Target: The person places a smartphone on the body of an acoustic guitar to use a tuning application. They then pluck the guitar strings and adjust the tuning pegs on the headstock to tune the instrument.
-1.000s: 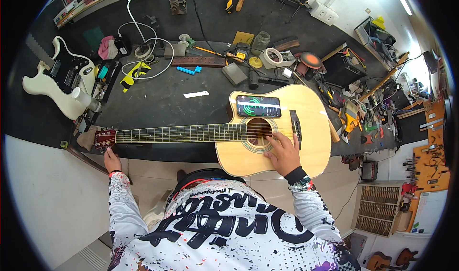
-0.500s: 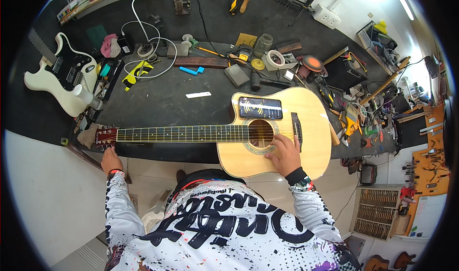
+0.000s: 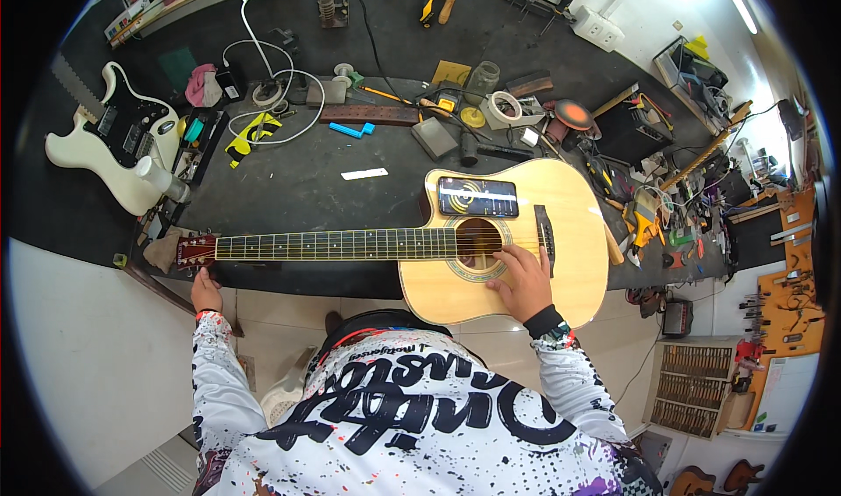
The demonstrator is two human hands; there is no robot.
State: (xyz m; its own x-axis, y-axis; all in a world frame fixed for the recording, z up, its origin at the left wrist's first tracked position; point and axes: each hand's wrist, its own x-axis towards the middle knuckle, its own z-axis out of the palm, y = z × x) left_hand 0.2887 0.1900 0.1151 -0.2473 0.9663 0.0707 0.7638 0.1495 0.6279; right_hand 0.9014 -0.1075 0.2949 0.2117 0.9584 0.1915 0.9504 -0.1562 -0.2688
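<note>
A pale acoustic guitar (image 3: pixel 561 207) lies face up across the bench edge, its neck (image 3: pixel 337 246) pointing left. My left hand (image 3: pixel 207 291) is below the dark red headstock (image 3: pixel 198 250), fingers closed at a tuning peg on its near side. The peg is mostly covered by the fingertips. My right hand (image 3: pixel 524 286) rests over the strings between the sound hole (image 3: pixel 477 240) and the bridge (image 3: pixel 545 241), its fingers stretched out and thumb apart. On the guitar top, beyond the sound hole, a phone (image 3: pixel 477 197) has its lit screen facing up.
A grey-brown cloth bundle (image 3: pixel 162 249) sits beside the headstock. Behind the neck are a white steel ruler (image 3: pixel 364 174) and blue plastic piece (image 3: pixel 351 130). A white electric guitar (image 3: pixel 118 137) lies at left. Tape, a sanding block (image 3: pixel 434 138) and tools crowd the back and right.
The left hand has shifted very slightly at the headstock. My right hand stays in nearly the same place over the strings, and the guitar lies as before.
</note>
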